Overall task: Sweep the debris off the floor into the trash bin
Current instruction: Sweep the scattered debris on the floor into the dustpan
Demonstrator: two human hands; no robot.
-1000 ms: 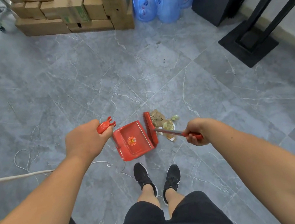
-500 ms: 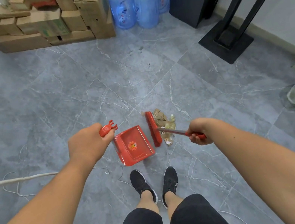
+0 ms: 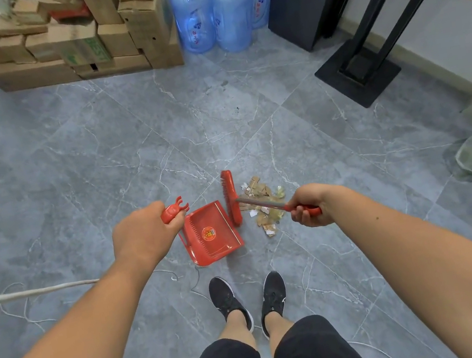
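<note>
No legible text anywhere

Left hand (image 3: 142,242) grips the red dustpan (image 3: 213,235) by its handle top, pan sitting on the floor just right of it. Right hand (image 3: 307,207) holds the broom (image 3: 230,197), its red head just beside the pan's mouth. Debris pile (image 3: 264,205) lies between broom head and right hand, under the stick.

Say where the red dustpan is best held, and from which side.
Hold the dustpan by the top of its handle, coming from above on the left. The handle rises from the pan's back edge, while the open mouth faces right toward the broom and debris, so that side should stay free.
</note>
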